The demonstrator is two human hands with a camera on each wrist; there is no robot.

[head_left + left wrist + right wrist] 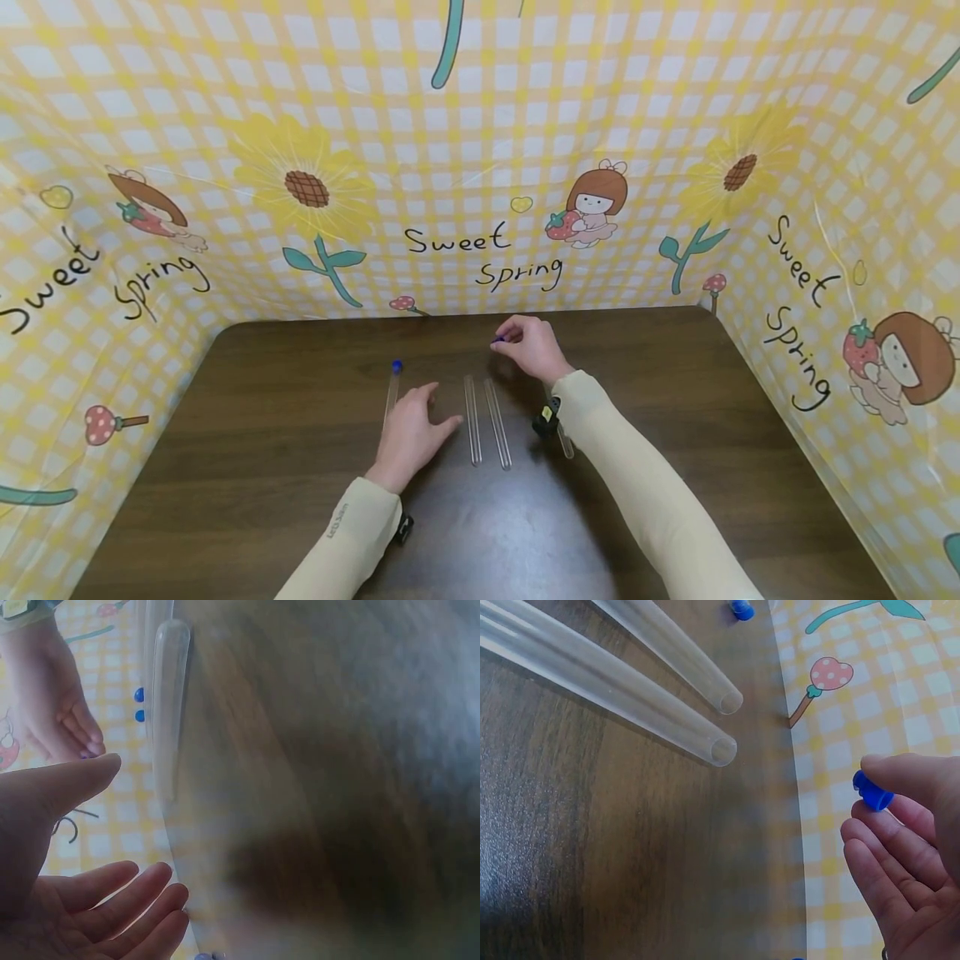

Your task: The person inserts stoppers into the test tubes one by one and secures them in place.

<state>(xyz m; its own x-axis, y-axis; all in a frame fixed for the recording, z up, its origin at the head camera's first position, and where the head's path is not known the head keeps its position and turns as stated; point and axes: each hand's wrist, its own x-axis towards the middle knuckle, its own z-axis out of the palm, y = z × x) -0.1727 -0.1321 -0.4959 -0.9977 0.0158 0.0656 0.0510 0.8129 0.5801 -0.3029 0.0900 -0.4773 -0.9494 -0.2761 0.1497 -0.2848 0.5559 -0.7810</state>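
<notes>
Between thumb and fingertips my right hand [536, 346] pinches a small blue cap [874, 791], held above the far part of the table. Two clear test tubes [472, 421] [498, 425] lie side by side between the hands, and the right wrist view shows their far ends uncapped. My left hand [412, 433] hovers with fingers spread and holds nothing. It partly covers another clear tube [392, 392] that has a blue cap [397, 367] at its far end. Beneath my right wrist lies one more tube [566, 443], mostly hidden by the sleeve.
The dark wooden table [247, 450] is enclosed at the back and both sides by a yellow checked cloth [465, 183] with printed flowers and figures. Each wrist wears a small black device [546, 418]. Blue spots [139, 705] show beyond the tubes in the left wrist view.
</notes>
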